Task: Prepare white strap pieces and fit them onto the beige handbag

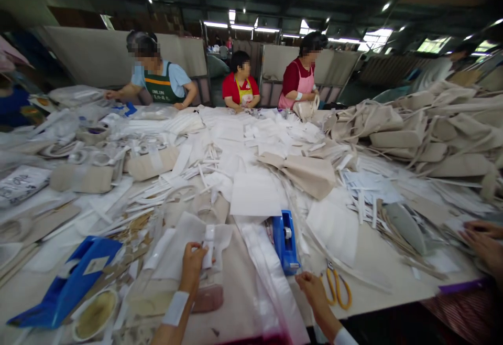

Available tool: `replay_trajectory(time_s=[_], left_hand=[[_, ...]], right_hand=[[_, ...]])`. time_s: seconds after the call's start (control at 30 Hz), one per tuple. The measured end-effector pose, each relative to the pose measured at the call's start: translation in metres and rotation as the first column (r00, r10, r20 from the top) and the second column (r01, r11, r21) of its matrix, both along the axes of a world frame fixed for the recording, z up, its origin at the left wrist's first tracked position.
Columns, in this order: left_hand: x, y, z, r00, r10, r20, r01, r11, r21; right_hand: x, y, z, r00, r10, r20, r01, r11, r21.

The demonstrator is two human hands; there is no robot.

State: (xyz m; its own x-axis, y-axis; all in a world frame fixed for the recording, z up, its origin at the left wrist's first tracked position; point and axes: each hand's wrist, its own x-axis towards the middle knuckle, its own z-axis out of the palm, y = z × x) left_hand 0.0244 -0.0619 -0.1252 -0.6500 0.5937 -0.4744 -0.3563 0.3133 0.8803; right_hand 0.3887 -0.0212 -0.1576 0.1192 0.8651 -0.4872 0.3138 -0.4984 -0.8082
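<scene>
1. Two hands work at the near edge of the counter (377, 277), amid heaped white cloth pieces and strips.
2. The left hand (192, 266), with a white band (175, 308) around its wrist, has its fingers (198, 250) curled and pressed together, pinching a white strip (209, 245). The strip stands nearly upright, its lower end against a white cloth (176, 253) that lies on a tan canvas panel (231, 277).
3. The right hand (314, 290) is on the counter, with its fingers (302, 280) close together and nothing visible between them. Whether they press down, I cannot tell. Yellow-handled scissors (336, 286) lie just beside them, and a blue tape dispenser (285, 243) sits farther up, beyond a clear plastic sleeve (267, 277).
4. A firm pinch low on the strip should keep it from twisting, and the loose cloth likely needs flattening so it cannot creep.
5. Three co-workers (240, 80) work across the counter, and another person's hand (481, 243) shows at the right edge, beside piled canvas totes (412, 135).
</scene>
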Motion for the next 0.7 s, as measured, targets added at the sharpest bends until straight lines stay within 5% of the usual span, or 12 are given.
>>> replay_trajectory(time_s=[0.1,0.2,0.3,0.43,0.57,0.7], left_hand=[[0.001,-0.001,-0.005,1.0,0.007,-0.007,-0.007,1.0,0.023],[0.004,-0.002,-0.009,1.0,0.026,-0.008,-0.026,0.999,0.046],[0.007,-0.003,-0.01,0.999,0.048,-0.008,-0.047,0.996,0.076],[0.013,-0.005,-0.007,0.999,0.045,-0.027,-0.042,0.992,0.122],[0.017,-0.006,-0.002,0.997,0.048,-0.063,-0.04,0.991,0.126],[0.018,-0.007,0.001,0.99,0.064,-0.125,-0.053,0.995,0.085]], right_hand=[[0.001,-0.006,0.004,0.999,0.053,0.008,-0.052,0.995,-0.09],[-0.034,-0.004,0.025,0.964,0.174,-0.203,-0.221,0.945,-0.24],[-0.11,0.013,0.059,0.828,0.432,-0.359,-0.488,0.87,-0.079],[-0.222,0.036,0.086,0.663,0.693,-0.283,-0.693,0.711,0.117],[-0.286,0.049,0.076,0.573,0.814,-0.09,-0.803,0.58,0.136],[-0.304,0.058,0.058,0.511,0.844,0.16,-0.859,0.51,0.05]])
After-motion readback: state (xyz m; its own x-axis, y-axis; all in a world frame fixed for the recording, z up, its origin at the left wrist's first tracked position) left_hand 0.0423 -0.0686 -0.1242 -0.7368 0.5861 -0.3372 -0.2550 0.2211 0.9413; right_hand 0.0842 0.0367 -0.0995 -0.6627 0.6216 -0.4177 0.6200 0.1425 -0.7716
